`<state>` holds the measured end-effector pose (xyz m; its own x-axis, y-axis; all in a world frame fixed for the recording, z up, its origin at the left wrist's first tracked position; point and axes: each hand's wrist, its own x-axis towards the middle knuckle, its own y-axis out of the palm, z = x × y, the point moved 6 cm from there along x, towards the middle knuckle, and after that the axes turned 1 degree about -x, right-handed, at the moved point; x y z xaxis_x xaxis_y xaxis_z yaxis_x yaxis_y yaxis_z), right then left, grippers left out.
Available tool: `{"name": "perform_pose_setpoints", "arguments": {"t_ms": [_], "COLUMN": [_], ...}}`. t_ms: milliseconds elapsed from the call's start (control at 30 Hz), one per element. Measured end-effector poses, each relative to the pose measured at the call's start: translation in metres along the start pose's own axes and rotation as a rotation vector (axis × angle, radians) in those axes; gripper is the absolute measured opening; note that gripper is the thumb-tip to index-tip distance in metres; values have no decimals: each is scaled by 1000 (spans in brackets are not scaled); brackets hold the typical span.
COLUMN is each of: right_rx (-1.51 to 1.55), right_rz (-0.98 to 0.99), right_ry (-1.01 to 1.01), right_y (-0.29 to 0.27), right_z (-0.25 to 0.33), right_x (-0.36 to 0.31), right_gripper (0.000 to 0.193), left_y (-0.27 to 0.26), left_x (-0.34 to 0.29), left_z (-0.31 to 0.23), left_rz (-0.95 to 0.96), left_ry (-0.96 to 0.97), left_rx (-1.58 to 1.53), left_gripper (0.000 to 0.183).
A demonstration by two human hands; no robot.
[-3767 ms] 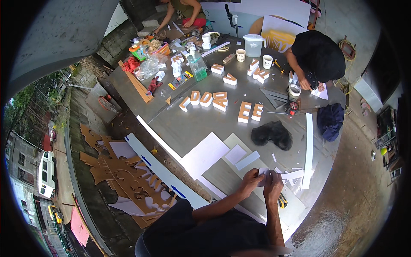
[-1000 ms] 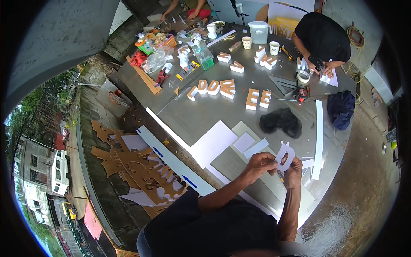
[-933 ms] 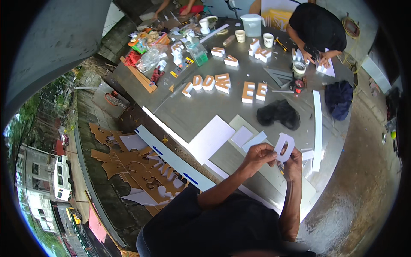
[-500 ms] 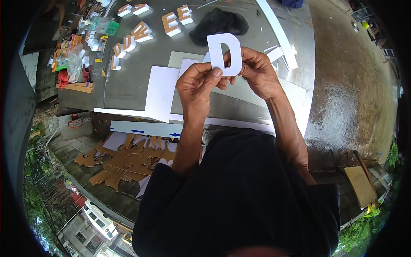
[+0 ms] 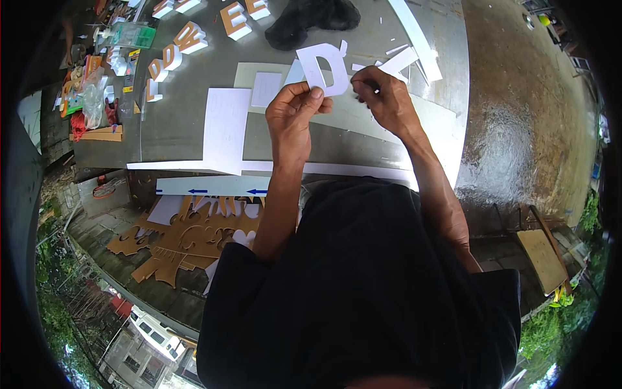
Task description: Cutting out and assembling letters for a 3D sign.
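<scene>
White cut-out letter (image 5: 339,72): held above the table (image 5: 181,120), pinched at its lower edge by the left hand (image 5: 291,120), apparently to leave the outline exposed. Right hand (image 5: 389,105): held apart, half curled; contents cannot be told.

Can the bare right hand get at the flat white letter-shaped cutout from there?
Probably yes: the right hand is just beside the white cutout, nothing visible stands between them, and the left hand pinches only its lower end.
</scene>
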<state>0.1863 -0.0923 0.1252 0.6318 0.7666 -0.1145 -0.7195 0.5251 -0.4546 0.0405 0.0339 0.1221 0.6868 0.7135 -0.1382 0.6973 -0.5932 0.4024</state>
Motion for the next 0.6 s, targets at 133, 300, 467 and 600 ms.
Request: {"name": "perform_pose_setpoints", "arguments": {"t_ms": [133, 300, 467, 600], "right_rx": [-726, -939, -844, -454], "right_rz": [-141, -179, -54, -27], "right_ry": [28, -75, 29, 168], "right_y": [-2, 6, 3, 2], "right_z": [-75, -105, -111, -85], "right_x": [-41, -63, -59, -54], "right_gripper": [36, 44, 46, 40], "left_y": [-47, -62, -61, -65], "left_x": [-2, 6, 2, 3], "left_z": [73, 117, 109, 87], "left_rz": [-228, -341, -305, -219], "left_ry": [-234, -183, -93, 314], "left_rx": [263, 443, 765, 1180], "left_gripper": [19, 16, 30, 61]}}
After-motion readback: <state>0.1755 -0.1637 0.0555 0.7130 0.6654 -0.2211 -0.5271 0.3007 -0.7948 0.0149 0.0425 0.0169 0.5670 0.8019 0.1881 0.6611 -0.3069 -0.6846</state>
